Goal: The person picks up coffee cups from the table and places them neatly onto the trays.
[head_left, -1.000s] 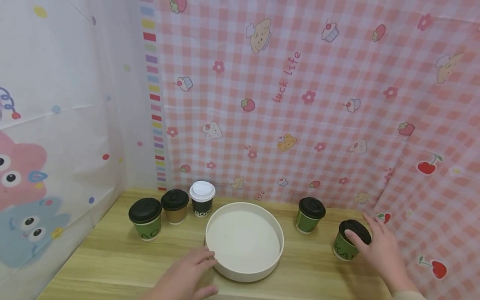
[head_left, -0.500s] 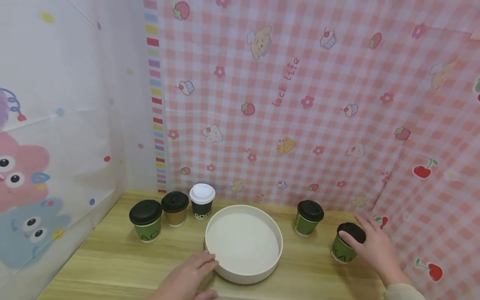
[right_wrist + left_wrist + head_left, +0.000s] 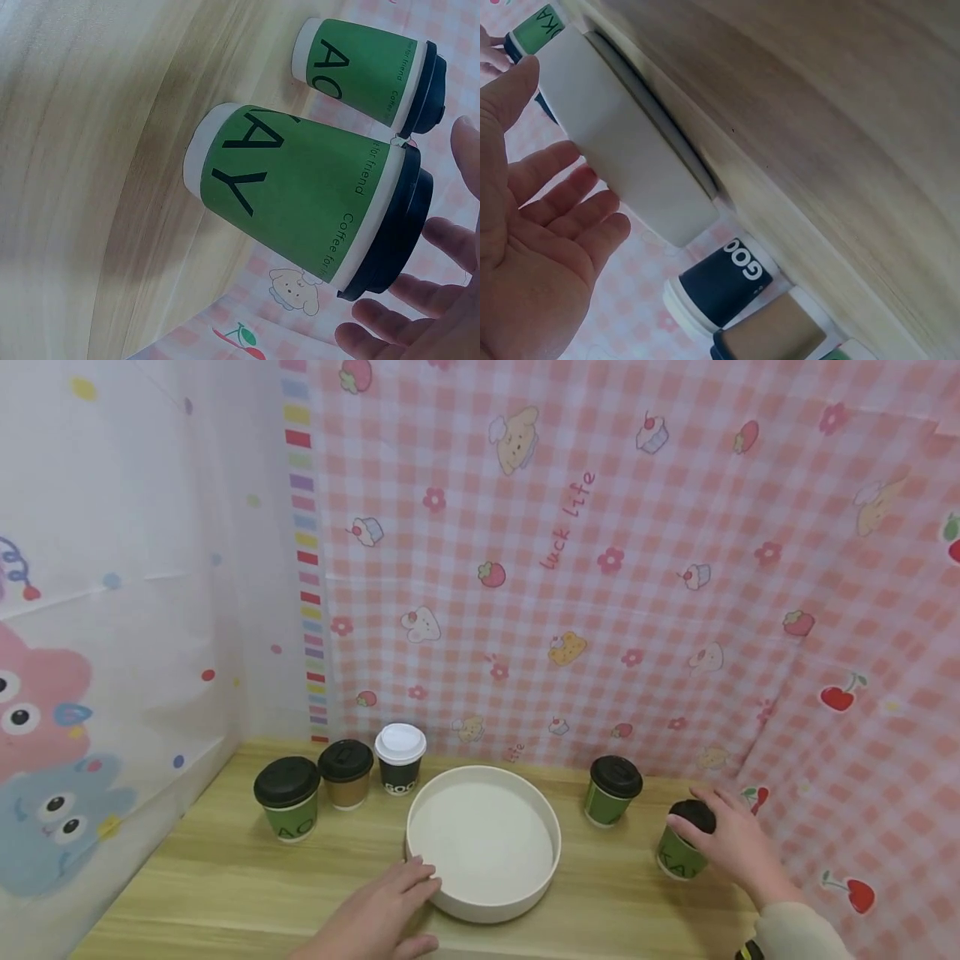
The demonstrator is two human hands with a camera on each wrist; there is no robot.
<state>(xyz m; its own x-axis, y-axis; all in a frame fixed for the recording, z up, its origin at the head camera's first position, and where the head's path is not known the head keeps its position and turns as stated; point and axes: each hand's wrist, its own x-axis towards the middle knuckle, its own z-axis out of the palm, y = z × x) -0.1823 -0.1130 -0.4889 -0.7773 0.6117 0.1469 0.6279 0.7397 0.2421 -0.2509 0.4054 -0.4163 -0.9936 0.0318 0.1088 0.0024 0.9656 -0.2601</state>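
Observation:
My left hand (image 3: pixel 378 906) is at the near-left side of a round, cream, shallow dish (image 3: pixel 483 839), fingertips right at its wall. Seen in the left wrist view, the left hand's fingers (image 3: pixel 559 199) are spread and loosely bent beside the dish. Over at the right, my right hand (image 3: pixel 738 843) reaches over the black lid of an upright green paper coffee cup (image 3: pixel 681 856) and covers part of it. From the right wrist, this cup's lid (image 3: pixel 390 225) shows between loosely spread fingers (image 3: pixel 446 240), with the thumb apart from it.
Another green cup with a black lid (image 3: pixel 613 792) stands behind, right of the dish. Left of the dish are a green cup (image 3: pixel 288 802), a brown cup (image 3: pixel 347 777) and a black cup with a white lid (image 3: pixel 401 760). A pink checked cloth (image 3: pixel 525 568) hangs behind.
My right hand has shifted left, further over the lid of the green cup. The left hand stays at the dish, and the cups stand where they were.

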